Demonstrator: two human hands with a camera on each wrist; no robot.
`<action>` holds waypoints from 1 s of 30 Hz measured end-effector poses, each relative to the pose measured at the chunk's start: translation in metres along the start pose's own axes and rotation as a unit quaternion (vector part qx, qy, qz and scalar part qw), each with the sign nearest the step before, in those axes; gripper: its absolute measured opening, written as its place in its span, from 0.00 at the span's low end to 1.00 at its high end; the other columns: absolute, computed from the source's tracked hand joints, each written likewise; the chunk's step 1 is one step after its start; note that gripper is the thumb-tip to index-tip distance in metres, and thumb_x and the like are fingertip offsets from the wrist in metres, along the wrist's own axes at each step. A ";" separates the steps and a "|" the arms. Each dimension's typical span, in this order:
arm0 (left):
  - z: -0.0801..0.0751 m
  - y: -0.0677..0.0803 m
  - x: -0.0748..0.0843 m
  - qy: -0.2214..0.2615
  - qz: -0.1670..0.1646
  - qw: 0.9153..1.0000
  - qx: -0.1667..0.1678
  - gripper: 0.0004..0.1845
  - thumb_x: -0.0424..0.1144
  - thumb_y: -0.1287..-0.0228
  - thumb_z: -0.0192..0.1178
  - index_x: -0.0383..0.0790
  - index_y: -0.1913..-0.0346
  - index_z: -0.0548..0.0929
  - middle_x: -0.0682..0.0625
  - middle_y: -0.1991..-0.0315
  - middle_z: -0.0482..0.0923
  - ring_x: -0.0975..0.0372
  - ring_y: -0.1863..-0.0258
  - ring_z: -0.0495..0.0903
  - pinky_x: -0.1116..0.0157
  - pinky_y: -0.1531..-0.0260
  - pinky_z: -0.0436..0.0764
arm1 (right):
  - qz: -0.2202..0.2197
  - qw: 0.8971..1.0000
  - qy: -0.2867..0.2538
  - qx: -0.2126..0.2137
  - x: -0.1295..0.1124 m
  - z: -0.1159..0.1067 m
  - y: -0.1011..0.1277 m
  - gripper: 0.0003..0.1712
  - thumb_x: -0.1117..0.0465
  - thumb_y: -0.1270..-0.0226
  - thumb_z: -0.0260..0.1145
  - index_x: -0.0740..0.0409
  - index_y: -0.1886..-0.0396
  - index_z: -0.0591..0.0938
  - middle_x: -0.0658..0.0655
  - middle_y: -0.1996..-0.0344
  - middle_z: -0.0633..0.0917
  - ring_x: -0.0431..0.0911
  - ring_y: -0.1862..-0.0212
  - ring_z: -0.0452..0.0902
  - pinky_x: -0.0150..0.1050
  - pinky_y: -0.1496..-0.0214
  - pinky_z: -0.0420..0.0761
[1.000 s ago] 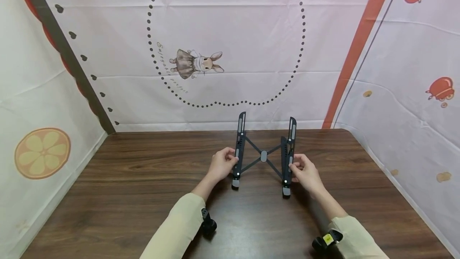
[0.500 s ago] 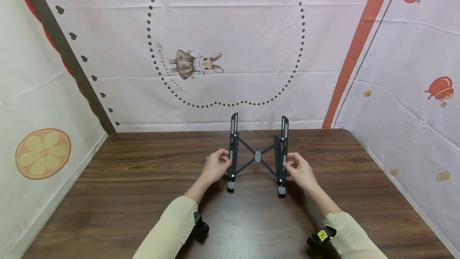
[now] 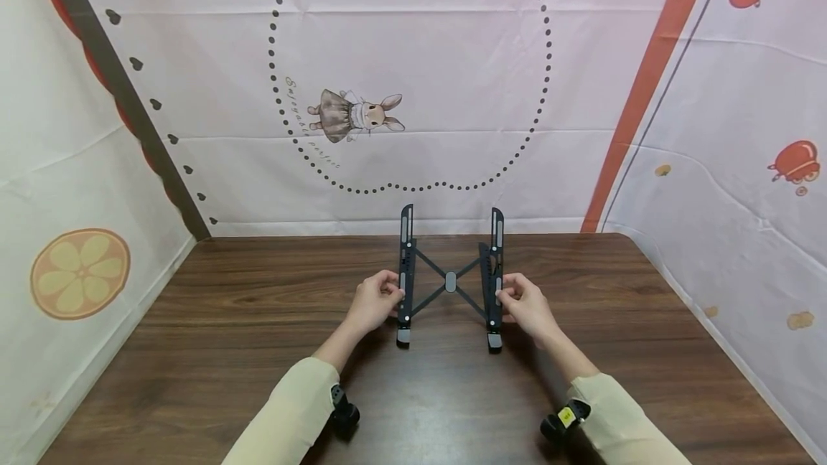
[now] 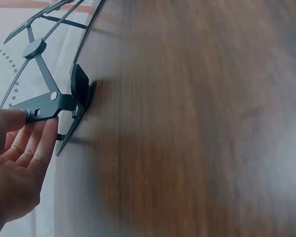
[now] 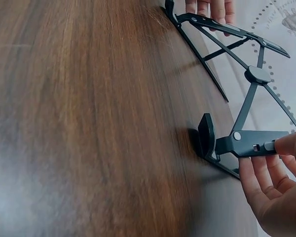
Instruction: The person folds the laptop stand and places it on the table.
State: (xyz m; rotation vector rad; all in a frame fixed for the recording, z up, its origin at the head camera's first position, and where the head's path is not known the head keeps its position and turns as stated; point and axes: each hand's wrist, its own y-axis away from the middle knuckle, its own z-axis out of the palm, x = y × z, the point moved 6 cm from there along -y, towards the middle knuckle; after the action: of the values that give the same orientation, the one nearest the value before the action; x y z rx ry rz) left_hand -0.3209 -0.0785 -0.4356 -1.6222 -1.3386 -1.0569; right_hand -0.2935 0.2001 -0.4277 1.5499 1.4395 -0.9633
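A black folding laptop stand [image 3: 451,281] is spread out on the wooden table, its two side rails joined by crossed bars with a grey oval hub. My left hand [image 3: 375,301] pinches the left rail, thumb on top and fingers beneath it, as the left wrist view shows. On the opposite side, my right hand [image 3: 528,307] grips the right rail the same way; in the right wrist view its thumb [image 5: 289,144] lies on a grey pad. Upturned lips [image 5: 206,134] with grey pads rise at the near ends of both rails.
The brown wooden table [image 3: 258,350] runs back to a printed cloth [image 3: 452,77] hanging behind it, with cloth at both sides too. Black wrist cameras [image 3: 344,413] are strapped over the pale sleeves [image 3: 284,407].
Both hands and the laptop stand have shifted left across the table. The rails have turned slightly and now stand straighter toward the back. The grip of both hands stays the same.
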 end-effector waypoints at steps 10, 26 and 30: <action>-0.020 0.005 -0.011 0.002 -0.019 1.000 0.022 0.13 0.29 0.41 0.57 0.30 0.52 0.77 0.45 0.69 0.81 0.60 0.74 0.81 0.65 0.76 0.82 | -0.002 1.000 -0.008 -0.016 -0.009 0.019 -0.006 0.14 0.65 0.34 0.56 0.64 0.50 0.73 0.60 0.62 0.78 0.44 0.68 0.80 0.45 0.62 0.82; -0.041 0.012 -0.019 -0.004 -0.033 0.999 0.037 0.12 0.30 0.40 0.57 0.31 0.53 0.77 0.45 0.67 0.80 0.60 0.71 0.81 0.65 0.74 0.82 | -0.008 0.999 -0.033 -0.031 -0.016 0.038 -0.010 0.13 0.65 0.36 0.58 0.63 0.52 0.75 0.60 0.63 0.79 0.46 0.66 0.81 0.44 0.62 0.82; -0.047 0.013 -0.021 -0.005 -0.037 0.998 0.041 0.12 0.30 0.40 0.57 0.31 0.53 0.77 0.44 0.66 0.81 0.60 0.71 0.81 0.65 0.74 0.82 | -0.007 0.999 -0.040 -0.031 -0.018 0.043 -0.011 0.13 0.65 0.36 0.59 0.63 0.52 0.76 0.60 0.63 0.79 0.45 0.67 0.81 0.45 0.62 0.82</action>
State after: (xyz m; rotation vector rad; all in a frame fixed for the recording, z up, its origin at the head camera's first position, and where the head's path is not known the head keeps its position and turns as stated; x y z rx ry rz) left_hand -0.3162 -0.1309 -0.4391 -1.5313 -1.4393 -1.0248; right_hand -0.3065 0.1541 -0.4286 1.4420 1.4122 -0.9683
